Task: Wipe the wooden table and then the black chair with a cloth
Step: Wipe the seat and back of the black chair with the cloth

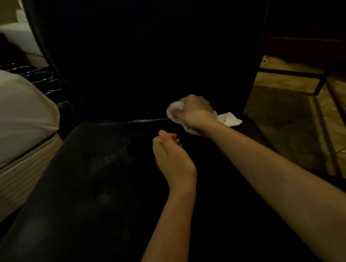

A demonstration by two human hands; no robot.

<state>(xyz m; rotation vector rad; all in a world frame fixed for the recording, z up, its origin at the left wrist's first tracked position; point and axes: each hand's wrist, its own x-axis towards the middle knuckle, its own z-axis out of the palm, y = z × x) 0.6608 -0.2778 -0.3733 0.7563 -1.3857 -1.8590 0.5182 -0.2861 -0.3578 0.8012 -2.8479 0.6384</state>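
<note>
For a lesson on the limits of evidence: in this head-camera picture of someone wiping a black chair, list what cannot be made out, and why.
- Cloth: its middle is hidden under the right hand.
- Chair: backrest top cut off by the upper edge; its surface is lost in darkness.
- Left hand: fingertips curl out of sight.
- Dark round objects beside the bed: too dim to identify.

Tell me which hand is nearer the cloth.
Right. The right hand lies on the white cloth, pressing it where the chair seat meets the backrest. The left hand hovers over the seat, apart from the cloth, nearer the camera and to its left.
</note>
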